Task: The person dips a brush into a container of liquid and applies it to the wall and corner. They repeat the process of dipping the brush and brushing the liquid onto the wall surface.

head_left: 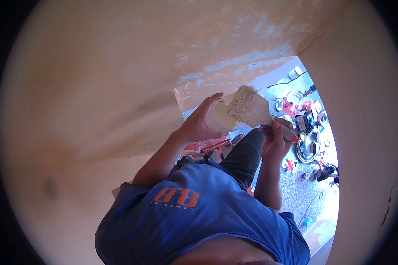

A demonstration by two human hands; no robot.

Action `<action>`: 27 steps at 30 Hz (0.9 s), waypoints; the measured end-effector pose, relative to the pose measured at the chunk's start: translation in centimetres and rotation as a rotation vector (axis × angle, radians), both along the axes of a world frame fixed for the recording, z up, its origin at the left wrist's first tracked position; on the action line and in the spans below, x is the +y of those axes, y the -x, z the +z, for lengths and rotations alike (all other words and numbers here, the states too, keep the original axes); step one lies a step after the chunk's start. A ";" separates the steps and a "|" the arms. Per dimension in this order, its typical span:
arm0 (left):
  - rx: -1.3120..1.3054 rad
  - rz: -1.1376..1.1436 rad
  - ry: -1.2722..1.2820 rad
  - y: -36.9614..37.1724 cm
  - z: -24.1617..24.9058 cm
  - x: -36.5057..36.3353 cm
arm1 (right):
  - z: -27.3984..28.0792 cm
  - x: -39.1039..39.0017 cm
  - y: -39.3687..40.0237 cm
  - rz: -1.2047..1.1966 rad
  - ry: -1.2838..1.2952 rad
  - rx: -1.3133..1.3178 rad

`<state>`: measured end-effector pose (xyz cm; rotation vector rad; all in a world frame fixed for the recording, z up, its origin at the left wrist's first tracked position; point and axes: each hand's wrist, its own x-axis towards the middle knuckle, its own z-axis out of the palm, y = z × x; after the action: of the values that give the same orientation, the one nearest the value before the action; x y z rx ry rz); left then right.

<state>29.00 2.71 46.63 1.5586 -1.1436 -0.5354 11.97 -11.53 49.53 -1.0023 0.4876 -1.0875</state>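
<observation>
My left hand (197,123) is wrapped round a pale, see-through plastic container (217,118) with cream-coloured stuff inside. In my right hand (274,143) is the handle of a wide brush (257,111), whose end shows red. The brush is tilted, and its pale, clotted bristles lie over the mouth of the container. Whether they touch the rim cannot be made out. Both hands are in front of my blue shirt, above my dark trouser leg.
A patchy plastered wall (119,79) rises ahead and to the left, another wall (362,132) stands at the right. Red metal framework (208,145) shows beneath me. Far below, the floor (292,187) holds buckets, cables and tools; a person (326,171) is at the right.
</observation>
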 end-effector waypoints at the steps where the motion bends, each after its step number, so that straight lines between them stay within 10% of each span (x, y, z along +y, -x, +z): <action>1: 0.002 -0.004 -0.005 0.1 0.0 0.0 | 0.0 0.1 0.1 0.015 -0.006 0.012; 27: 0.053 -0.012 -0.004 0.1 0.8 0.2 | 0.3 0.0 0.5 0.066 0.210 -0.055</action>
<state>28.89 2.86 47.43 1.5331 -1.1128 -0.5847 11.48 -11.49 49.79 -1.1604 0.2975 -1.1200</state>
